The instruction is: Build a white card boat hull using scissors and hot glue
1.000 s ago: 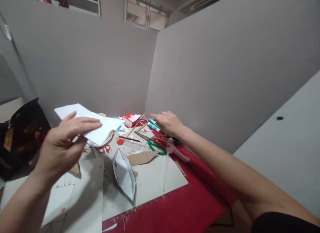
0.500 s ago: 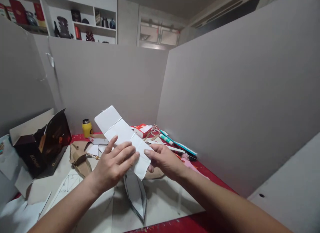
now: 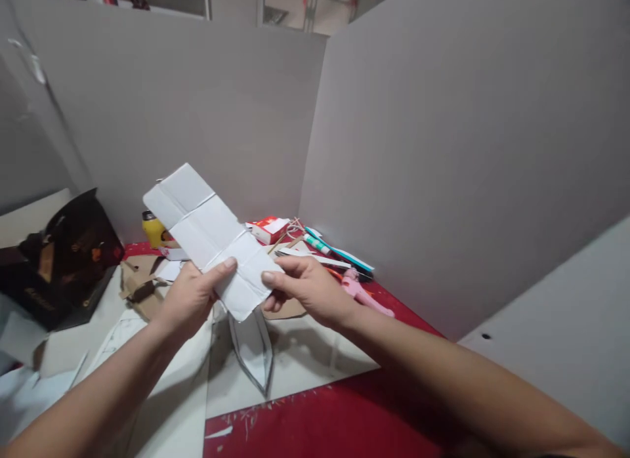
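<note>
A creased strip of white cardboard (image 3: 204, 231) is held up at a slant above the table, its far end pointing up and left. My left hand (image 3: 194, 294) grips its lower left edge, thumb on top and fingers hidden beneath. At the lower right edge my right hand (image 3: 300, 284) pinches the cardboard between thumb and fingers. Below the strip, a pointed, boat-like grey-white piece with dark edges (image 3: 253, 356) rests on the pale work board (image 3: 315, 359); its upper end is covered by the strip.
A black box (image 3: 63, 261) stands at left, near a yellow bottle (image 3: 155, 231). Brown cardboard scraps (image 3: 140, 284) lie behind my left hand. Beyond my right hand are a red-and-white box (image 3: 268, 229), a glue stick (image 3: 315, 243) and a pink glue gun (image 3: 361, 291). Grey panels (image 3: 197, 110) enclose the table.
My left hand has gone from lying flat over the cardboard to gripping its edge with the thumb on top. The view has tilted down, and more creases show on the strip.
</note>
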`<action>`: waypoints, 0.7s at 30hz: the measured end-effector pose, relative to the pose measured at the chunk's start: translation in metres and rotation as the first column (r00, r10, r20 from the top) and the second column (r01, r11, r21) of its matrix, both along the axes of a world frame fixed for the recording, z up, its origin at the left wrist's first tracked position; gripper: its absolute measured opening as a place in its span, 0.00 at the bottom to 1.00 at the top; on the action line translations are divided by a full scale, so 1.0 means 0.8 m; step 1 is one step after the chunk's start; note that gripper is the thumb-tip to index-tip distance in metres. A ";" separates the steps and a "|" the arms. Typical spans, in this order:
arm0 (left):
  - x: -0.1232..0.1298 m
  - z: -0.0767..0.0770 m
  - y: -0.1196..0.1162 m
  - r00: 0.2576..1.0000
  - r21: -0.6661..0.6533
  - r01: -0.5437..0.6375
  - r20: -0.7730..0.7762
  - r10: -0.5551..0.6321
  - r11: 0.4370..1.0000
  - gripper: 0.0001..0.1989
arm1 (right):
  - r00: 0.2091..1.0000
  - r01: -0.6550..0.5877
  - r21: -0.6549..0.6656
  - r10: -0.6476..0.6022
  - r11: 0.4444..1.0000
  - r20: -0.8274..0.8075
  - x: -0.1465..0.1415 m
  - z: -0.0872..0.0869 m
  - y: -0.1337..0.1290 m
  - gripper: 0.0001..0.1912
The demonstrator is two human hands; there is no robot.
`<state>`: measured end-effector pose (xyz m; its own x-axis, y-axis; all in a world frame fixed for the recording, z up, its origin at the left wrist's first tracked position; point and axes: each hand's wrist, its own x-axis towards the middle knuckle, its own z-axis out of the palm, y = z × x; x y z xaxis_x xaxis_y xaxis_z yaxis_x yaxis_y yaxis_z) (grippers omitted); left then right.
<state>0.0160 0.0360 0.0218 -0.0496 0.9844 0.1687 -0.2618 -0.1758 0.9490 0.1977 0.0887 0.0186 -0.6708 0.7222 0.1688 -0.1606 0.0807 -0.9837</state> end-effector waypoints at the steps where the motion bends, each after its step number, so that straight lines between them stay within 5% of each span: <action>1: 0.002 -0.004 -0.003 1.000 0.004 -0.010 -0.013 0.010 1.000 0.20 | 0.999 -0.005 -0.004 0.005 1.000 0.040 0.005 -0.001 0.000 0.15; 9: 0.044 -0.053 -0.041 0.950 -0.126 0.198 -0.221 -0.222 0.972 0.21 | 0.949 -0.069 -0.100 0.096 0.993 0.299 0.035 -0.032 0.002 0.17; 12: 0.030 -0.056 -0.046 0.900 -0.148 0.193 -0.366 -0.235 0.970 0.17 | 0.949 0.019 -0.158 0.032 0.987 0.315 0.042 -0.032 0.005 0.19; 14: -0.002 -0.052 -0.044 0.866 -0.131 0.065 -0.486 -0.121 0.989 0.13 | 0.951 0.126 -0.173 -0.069 0.977 0.301 0.049 -0.029 0.013 0.19; 16: -0.052 -0.047 -0.039 0.799 -0.028 -0.178 -0.587 0.128 0.984 0.11 | 0.947 0.198 -0.201 -0.134 0.959 0.291 0.056 -0.027 0.021 0.17; 19: -0.140 -0.041 -0.033 0.577 0.136 -0.512 -0.677 0.457 0.848 0.16 | 0.932 0.222 -0.215 -0.142 0.951 0.335 0.064 -0.028 0.027 0.18; 21: -0.191 -0.042 -0.031 0.445 0.179 -0.607 -0.731 0.518 0.774 0.24 | 0.886 0.260 -0.096 -0.198 0.961 0.419 0.065 -0.030 0.026 0.21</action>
<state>-0.1368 0.0116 -0.0120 -0.5085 0.7978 0.3239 0.6153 0.0736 0.7848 0.2501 0.1095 -0.0055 -0.4716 0.8593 -0.1982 0.2558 -0.0818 -0.9633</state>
